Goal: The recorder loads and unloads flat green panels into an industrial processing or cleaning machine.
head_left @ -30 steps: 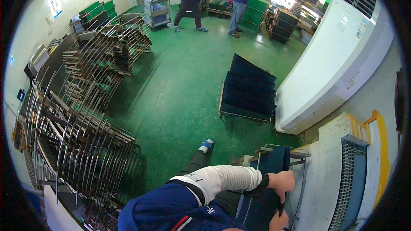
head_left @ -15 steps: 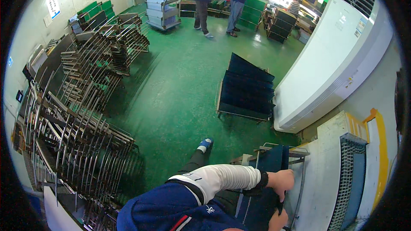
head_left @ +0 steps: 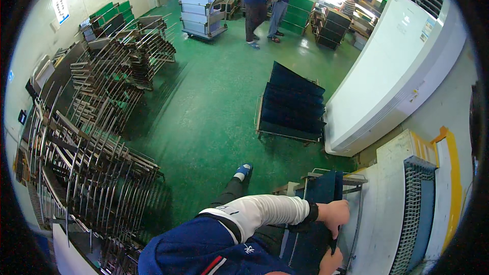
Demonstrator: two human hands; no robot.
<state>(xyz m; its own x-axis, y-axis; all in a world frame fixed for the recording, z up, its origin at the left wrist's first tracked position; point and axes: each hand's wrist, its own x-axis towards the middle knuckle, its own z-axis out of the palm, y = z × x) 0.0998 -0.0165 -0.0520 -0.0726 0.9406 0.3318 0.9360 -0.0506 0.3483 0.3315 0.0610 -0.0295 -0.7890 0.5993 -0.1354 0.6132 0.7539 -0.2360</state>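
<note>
My left hand (head_left: pixel 335 216), in a white sleeve with a dark cuff, reaches across to the lower right. Its fingers are closed on the edge of a dark panel (head_left: pixel 317 242). Just below, my right hand (head_left: pixel 331 262) grips the same dark edge, partly cut off by the lower border of the view. The panel sits at a metal rack (head_left: pixel 355 182), where more dark blue panels (head_left: pixel 326 186) stand upright. My left forearm and body hide much of the rack's near side.
Another rack of dark panels (head_left: pixel 290 107) stands ahead, beside a tall white air conditioner (head_left: pixel 392 66). Bare metal racks (head_left: pixel 97 168) crowd the left. A conveyor with a mesh belt (head_left: pixel 413 214) lies at right. Two people (head_left: pixel 257 0) work farther off, near a trolley of pale bins (head_left: pixel 204 15).
The person by the trolley has stepped to the right, and the trolley has shifted and turned that way. My hands hold almost the same place on the panel.
</note>
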